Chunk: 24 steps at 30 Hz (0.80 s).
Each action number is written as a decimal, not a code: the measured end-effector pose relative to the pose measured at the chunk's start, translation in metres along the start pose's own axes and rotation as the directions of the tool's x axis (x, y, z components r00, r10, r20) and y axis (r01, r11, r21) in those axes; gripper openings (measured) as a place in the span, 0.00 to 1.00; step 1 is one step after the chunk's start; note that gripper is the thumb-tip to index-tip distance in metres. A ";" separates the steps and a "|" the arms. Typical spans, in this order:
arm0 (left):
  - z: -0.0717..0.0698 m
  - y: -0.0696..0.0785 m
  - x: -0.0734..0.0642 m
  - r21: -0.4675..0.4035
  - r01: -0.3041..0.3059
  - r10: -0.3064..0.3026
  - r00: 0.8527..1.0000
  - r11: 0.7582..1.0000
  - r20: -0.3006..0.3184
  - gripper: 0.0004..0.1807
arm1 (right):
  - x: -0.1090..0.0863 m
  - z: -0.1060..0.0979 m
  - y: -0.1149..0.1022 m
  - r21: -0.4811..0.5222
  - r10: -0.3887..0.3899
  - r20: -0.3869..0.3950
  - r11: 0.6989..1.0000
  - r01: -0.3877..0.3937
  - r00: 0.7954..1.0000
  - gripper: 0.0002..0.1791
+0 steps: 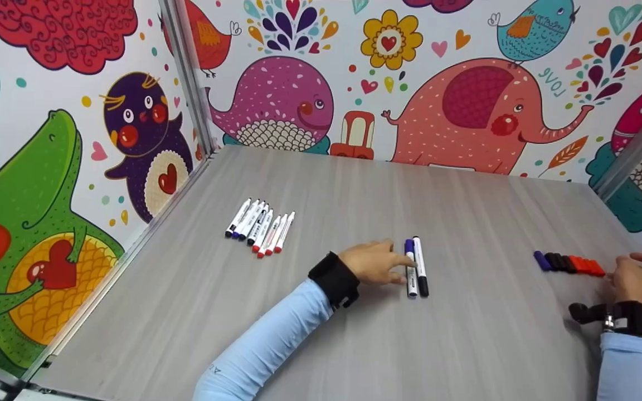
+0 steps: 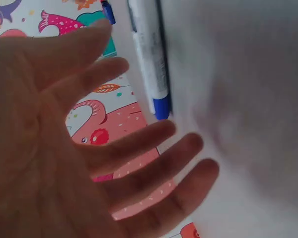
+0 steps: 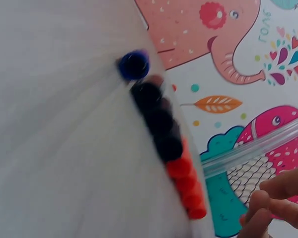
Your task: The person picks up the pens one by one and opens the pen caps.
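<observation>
Two white markers lie side by side at mid-table, one a blue-capped marker [image 1: 412, 285] and the other a marker with a black end [image 1: 420, 257]. My left hand [image 1: 374, 263] is just left of them, its index finger reaching over the blue-capped one. In the left wrist view the left hand [image 2: 89, 134] has its fingers spread, with the blue cap [image 2: 161, 108] beside them. At the right, a row of caps [image 1: 569, 263] runs blue, black, then red. My right hand [image 1: 641, 278] is by the row's red end, fingers loosely bent, and nothing shows in its grasp.
Farther left on the table [image 1: 321, 189], several white markers [image 1: 259, 225] with black, blue and red ends lie in a slanted row. Printed panels with cartoon animals, such as the coral elephant [image 1: 421, 122], wall in the back and sides.
</observation>
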<state>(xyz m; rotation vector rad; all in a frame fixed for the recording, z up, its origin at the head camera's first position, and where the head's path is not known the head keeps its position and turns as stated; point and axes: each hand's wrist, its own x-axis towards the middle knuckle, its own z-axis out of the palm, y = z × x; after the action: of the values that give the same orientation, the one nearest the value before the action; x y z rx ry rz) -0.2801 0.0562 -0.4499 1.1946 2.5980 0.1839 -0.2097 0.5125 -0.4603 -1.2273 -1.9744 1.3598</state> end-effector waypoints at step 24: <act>-0.015 -0.030 -0.013 -0.036 0.257 -0.260 0.957 0.966 -0.127 0.25 | -0.015 0.026 -0.029 -0.089 -0.217 0.044 0.971 0.221 0.975 0.03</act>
<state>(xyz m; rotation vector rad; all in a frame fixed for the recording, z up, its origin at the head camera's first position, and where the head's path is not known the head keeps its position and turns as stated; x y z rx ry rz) -0.2985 0.0270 -0.4404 0.8495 2.8273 0.2391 -0.2343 0.4833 -0.4431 -0.9958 -2.1474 1.1980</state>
